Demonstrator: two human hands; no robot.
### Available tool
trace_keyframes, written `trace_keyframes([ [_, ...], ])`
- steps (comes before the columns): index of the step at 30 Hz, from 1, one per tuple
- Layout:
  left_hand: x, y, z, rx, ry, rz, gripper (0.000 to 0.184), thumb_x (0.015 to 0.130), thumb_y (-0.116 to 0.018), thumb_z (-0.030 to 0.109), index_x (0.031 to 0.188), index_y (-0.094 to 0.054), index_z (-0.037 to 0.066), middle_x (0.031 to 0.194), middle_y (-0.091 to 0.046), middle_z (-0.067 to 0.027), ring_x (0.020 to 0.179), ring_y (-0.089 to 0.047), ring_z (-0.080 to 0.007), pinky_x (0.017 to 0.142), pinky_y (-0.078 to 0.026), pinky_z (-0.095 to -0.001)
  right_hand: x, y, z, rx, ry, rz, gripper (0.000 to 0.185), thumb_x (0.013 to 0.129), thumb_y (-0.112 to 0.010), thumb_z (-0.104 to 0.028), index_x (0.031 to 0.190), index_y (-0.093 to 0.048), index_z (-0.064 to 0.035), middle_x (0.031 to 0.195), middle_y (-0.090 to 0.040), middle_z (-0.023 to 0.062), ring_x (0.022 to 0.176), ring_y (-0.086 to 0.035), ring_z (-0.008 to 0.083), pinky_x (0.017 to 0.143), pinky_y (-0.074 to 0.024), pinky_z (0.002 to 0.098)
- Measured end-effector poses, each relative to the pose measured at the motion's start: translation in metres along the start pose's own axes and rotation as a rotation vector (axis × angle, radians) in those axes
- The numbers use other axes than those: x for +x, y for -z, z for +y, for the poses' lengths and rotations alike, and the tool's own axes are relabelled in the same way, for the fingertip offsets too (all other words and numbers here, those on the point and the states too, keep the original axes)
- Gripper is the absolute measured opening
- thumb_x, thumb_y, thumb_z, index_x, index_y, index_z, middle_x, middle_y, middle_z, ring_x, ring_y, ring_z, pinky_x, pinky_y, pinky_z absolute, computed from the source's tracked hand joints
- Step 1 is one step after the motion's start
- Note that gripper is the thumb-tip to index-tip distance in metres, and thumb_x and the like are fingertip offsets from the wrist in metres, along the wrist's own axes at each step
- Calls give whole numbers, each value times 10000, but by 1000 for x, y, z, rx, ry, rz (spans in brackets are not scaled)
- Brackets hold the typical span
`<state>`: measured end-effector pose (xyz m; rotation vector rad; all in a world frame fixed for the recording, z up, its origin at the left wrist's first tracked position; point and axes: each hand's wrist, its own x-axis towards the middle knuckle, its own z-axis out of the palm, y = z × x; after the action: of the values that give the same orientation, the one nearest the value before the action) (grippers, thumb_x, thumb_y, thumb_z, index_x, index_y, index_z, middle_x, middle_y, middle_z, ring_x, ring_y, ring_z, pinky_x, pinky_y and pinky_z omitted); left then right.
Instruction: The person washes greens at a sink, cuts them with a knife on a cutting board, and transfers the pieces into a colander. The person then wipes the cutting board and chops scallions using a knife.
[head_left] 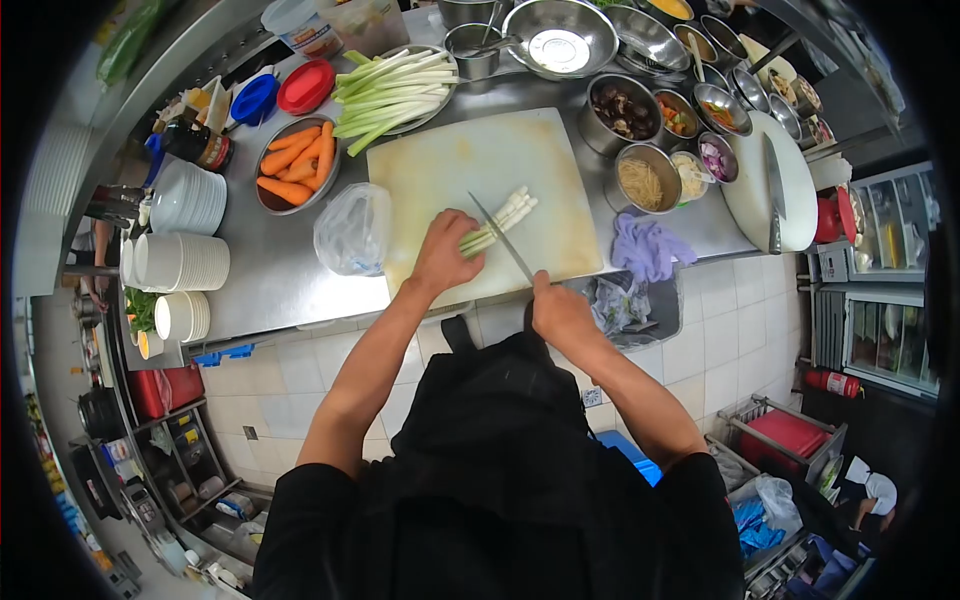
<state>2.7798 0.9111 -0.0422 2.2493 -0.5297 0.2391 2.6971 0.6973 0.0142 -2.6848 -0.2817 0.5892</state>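
Observation:
On the white cutting board (430, 180) lies a small bundle of scallions (480, 241), green stalks toward me and white ends pointing up and to the right. My left hand (446, 249) is closed over the green part, pressing it to the board. In my right hand (562, 312) is the handle of a kitchen knife (505, 240). Its blade slants up and left across the bundle, between my left fingers and the white ends. Whether the edge has gone through the stalks I cannot tell. The handle is mostly covered by my fingers.
Left of the board are a plastic bag (353, 229), a bowl of carrots (296, 165) and stacked white bowls (182, 262). A tray of scallions (395, 92) stands behind. To the right are ingredient pots, a purple cloth (648, 247) and a second knife (773, 195) on a round board (797, 185).

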Motion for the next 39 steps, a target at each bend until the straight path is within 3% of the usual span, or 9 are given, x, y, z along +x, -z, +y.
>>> trace_keyframes([
  [4,-7,-4,-12,-4,38,-72,249,599,-672,46,835,-594,51,895,-545,-119,896,-553,-311,806,-479,-376,-10,8,-13,10,5,-90,218,836,-424,-35,1021,-475,68,754,-642,268,756,-656,414,719,-515,510],
  [12,-11,-16,-28,-95,29,22,227,607,-669,45,824,-600,45,887,-549,-118,855,-564,-313,773,-492,-370,16,-41,-3,40,18,15,225,828,-433,-28,1023,-469,78,741,-636,274,727,-651,427,686,-516,523],
  [16,-14,9,-7,-109,32,96,245,609,-669,45,846,-604,47,907,-543,-117,886,-550,-319,802,-480,-381,4,-11,-13,4,19,18,231,823,-441,-32,1022,-467,81,734,-634,275,722,-649,432,673,-516,525],
  [20,-18,8,-20,-85,34,9,243,607,-667,43,841,-600,56,913,-537,-115,890,-540,-322,805,-474,-383,-9,1,-26,21,28,-48,241,816,-451,-34,1027,-467,81,728,-631,277,732,-644,437,683,-512,521],
  [29,-28,-1,-31,-121,57,7,227,615,-672,41,824,-582,42,915,-539,-131,861,-563,-316,786,-489,-362,9,-51,-22,54,20,32,255,799,-475,-24,1030,-463,84,718,-630,269,687,-632,449,640,-505,540],
  [34,-29,22,-19,-81,18,121,258,615,-667,43,857,-578,35,909,-535,-130,856,-561,-318,783,-489,-371,0,-16,-34,38,8,0,187,800,-472,-21,969,-459,58,709,-624,266,695,-632,447,636,-504,540],
  [39,-32,11,-36,-56,5,12,232,608,-651,57,829,-582,37,897,-528,-142,870,-540,-335,768,-479,-383,-12,-9,-46,17,18,-76,237,810,-468,-30,1023,-467,76,741,-640,263,718,-646,432,669,-517,515],
])
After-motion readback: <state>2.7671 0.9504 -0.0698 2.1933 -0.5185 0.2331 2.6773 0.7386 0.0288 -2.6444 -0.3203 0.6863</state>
